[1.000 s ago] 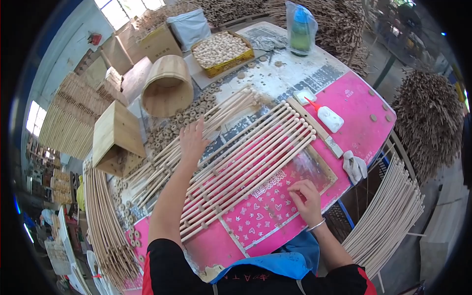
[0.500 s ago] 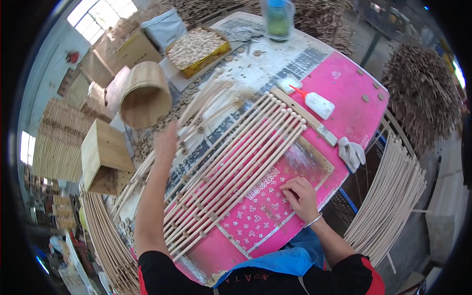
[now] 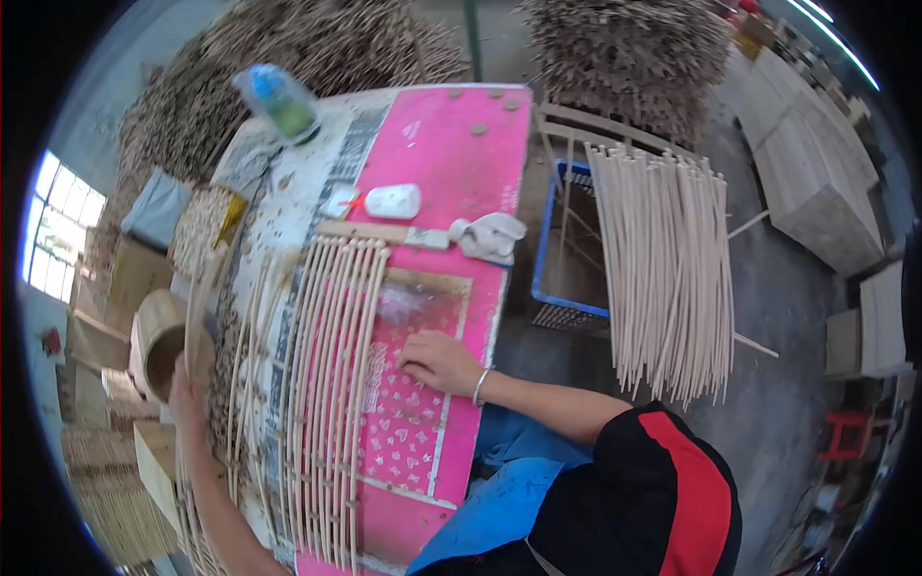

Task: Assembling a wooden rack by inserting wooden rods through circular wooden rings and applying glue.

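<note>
Table edge (image 3: pixel 497 317) separates right hand (image 3: pixel 437 362) from blue crate (image 3: pixel 546 240); left hand (image 3: pixel 186 394) grips sticks (image 3: pixel 198 322).

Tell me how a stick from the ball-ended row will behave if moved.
Likely light for its length, since each stick is thin. Probably fairly stiff, as those in the row lie nearly straight. Its shaft looks round, so it may roll if nudged.

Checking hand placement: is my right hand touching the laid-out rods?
Apart: the head view shows pink tabletop between the right hand and the nearest rod.
</note>
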`<state>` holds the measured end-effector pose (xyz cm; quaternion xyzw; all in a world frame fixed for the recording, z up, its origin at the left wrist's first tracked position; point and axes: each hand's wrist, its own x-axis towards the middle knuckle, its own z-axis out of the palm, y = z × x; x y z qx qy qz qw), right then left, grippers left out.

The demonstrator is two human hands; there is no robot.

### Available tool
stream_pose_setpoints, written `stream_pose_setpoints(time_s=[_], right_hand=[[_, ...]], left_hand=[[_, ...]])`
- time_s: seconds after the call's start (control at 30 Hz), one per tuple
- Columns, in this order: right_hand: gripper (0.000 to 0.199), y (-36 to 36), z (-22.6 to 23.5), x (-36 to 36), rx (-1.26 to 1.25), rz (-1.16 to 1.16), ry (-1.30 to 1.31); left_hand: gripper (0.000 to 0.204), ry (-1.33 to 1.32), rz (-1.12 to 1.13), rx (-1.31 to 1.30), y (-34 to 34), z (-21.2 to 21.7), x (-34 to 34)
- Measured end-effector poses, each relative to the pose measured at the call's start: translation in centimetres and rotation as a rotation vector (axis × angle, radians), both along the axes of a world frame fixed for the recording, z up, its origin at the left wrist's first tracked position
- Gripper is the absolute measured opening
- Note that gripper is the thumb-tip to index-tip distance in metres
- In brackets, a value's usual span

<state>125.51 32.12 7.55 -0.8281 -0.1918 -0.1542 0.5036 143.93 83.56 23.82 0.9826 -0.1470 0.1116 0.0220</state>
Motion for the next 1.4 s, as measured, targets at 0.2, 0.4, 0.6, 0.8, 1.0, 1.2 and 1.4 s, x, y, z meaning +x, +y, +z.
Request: stream_pose_setpoints(time_s=[0.2,0.4,0.6,0.8,1.0,1.2,1.4], right_hand=[[0.01,2.0,-0.9,0.5,0.055,0.047,-0.048],[0.008,-1.0,-0.8,0.4,0.086,-0.017,-0.042],[0.014,-0.8,0.5,0.0,0.569,-0.143,0.2],[0.013,-3.2,0.3,-0.9,0.561,-0.209,0.202],[0.012,-3.0,1.0,-0.7,0.384,-0.194,0.135],[0.01,-3.1,1.0,-1.0,0.303,-0.21,0.117],[0.011,-2.4,1.4,-1.2,0.221,-0.199,0.102]], left_hand=[[0.062,0.282,0.089,-0.157,-1.2,4.1,-2.8],[0.051,0.026,0.008,-0.147,-15.2,4.7,-9.5],[0.053,0.042,-0.083,-0.139,-23.1,-3.2,-22.6],[0.049,0.219,0.063,-0.143,-30.2,-7.5,-25.1],[0.059,0.122,0.068,-0.11,-32.5,-10.4,-22.0],[0.062,0.122,0.051,-0.175,-32.2,-10.4,-23.0],[0.058,0.011,0.073,-0.115,-31.7,-11.6,-21.6]])
